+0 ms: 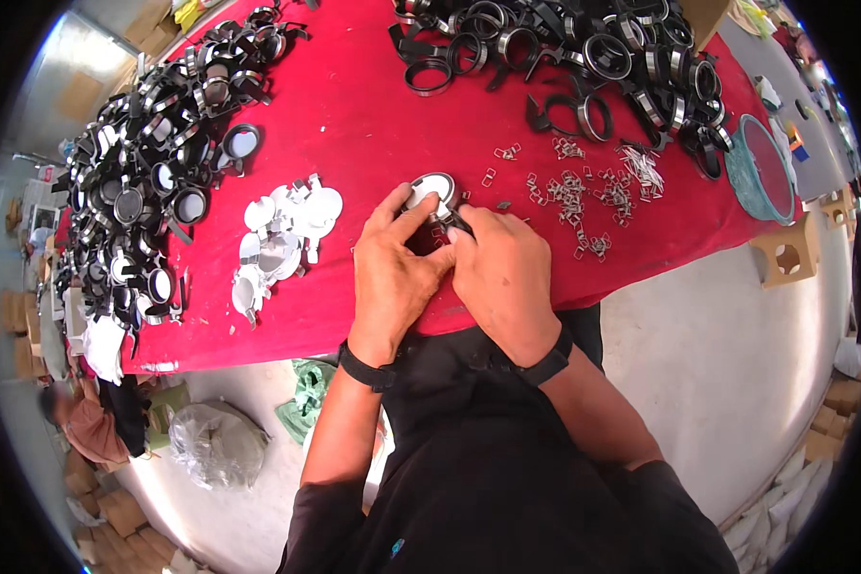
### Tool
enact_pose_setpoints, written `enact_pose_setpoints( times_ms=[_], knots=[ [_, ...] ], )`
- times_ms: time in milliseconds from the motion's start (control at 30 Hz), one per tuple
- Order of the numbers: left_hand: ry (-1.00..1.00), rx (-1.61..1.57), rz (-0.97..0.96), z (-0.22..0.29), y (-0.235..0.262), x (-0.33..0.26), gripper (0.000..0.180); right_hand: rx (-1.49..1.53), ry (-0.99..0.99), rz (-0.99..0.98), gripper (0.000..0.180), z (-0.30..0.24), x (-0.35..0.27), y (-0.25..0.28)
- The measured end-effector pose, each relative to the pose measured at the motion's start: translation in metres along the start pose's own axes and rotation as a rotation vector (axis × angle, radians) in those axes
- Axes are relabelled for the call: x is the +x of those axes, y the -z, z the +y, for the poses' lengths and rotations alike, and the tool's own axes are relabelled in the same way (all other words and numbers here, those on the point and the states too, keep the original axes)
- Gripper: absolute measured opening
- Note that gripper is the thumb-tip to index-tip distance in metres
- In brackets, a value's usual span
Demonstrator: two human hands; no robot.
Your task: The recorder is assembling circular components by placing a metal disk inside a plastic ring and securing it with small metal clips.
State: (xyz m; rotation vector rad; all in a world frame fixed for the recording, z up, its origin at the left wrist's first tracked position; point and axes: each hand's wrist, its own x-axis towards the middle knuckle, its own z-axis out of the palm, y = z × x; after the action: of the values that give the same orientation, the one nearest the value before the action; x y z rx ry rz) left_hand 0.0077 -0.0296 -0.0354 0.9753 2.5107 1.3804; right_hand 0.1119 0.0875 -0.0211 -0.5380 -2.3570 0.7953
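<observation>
Both my hands meet over a small round mirror in a black ring frame (433,186) on the red table (354,115). My left hand (395,263) grips the frame from the left, thumb on its rim. My right hand (500,273) presses on its right side, fingertips at the black bracket. A pile of loose round mirror discs (287,230) lies just left of my left hand. Small metal clips (584,196) are scattered to the right of my right hand.
Finished black-framed mirrors (153,182) are heaped along the table's left side. Empty black ring frames (584,57) fill the far right. A teal bowl (761,167) sits at the right edge. A cardboard box (789,251) and grey floor lie beyond; plastic bags (215,440) lie below.
</observation>
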Motion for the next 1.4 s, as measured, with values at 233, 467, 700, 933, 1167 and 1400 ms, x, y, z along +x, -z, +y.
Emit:
enact_pose_setpoints(
  times_ms=[233, 467, 700, 933, 1167, 1400],
  knots=[
    [-0.012, -0.046, -0.075, -0.007, 0.008, 0.003, 0.073, 0.234, 0.087, 0.070, 0.022, 0.024, -0.012, 0.027],
    [0.119, -1.061, -0.275, -0.015, 0.033, 0.008, 0.091, 0.200, -0.198, 0.173, 0.021, 0.096, -0.015, 0.097],
    [0.097, -1.356, -0.402, -0.007, 0.043, 0.013, 0.094, 0.151, -0.314, 0.223, 0.025, 0.166, -0.010, 0.132],
    [0.167, -1.507, -0.465, 0.003, 0.041, 0.015, 0.109, 0.495, -0.657, 0.208, 0.032, 0.164, -0.016, 0.130],
    [0.145, -1.038, -0.314, 0.005, 0.038, 0.011, 0.081, 0.858, -0.619, 0.117, 0.047, 0.123, -0.012, 0.123],
    [0.002, -0.145, -0.082, -0.013, 0.016, -0.005, 0.078, 0.754, -0.454, -0.308, 0.030, 0.060, -0.006, 0.057]
  ],
)
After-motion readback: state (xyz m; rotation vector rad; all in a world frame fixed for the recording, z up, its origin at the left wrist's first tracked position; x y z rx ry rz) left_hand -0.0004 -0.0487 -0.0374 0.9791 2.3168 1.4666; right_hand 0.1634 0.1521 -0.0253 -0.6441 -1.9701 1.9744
